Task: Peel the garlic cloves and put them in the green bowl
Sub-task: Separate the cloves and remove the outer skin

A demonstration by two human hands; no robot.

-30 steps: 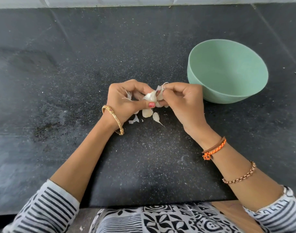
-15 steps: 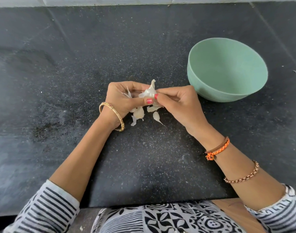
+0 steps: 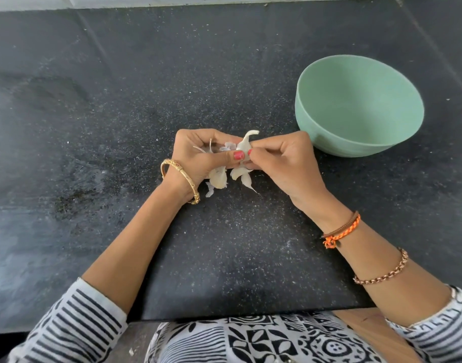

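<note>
My left hand [image 3: 198, 155] and my right hand [image 3: 285, 161] meet over the middle of the black counter, both pinching a white garlic clove [image 3: 244, 146] whose papery skin sticks up between the thumbs. More garlic pieces and loose skins [image 3: 219, 179] lie on the counter just below the hands, partly hidden by the left palm. The green bowl [image 3: 355, 142] stands upright to the right of my right hand, a short gap away. No garlic shows inside it.
The black speckled counter [image 3: 120, 127] stretches wide to the left and behind the hands. Its front edge [image 3: 251, 314] runs just above my patterned clothing. A pale tiled wall [image 3: 172, 1] borders the far side.
The hands have stayed together on the clove and shifted slightly. The skin tip now sticks up further right, and more pieces show below the left hand.
</note>
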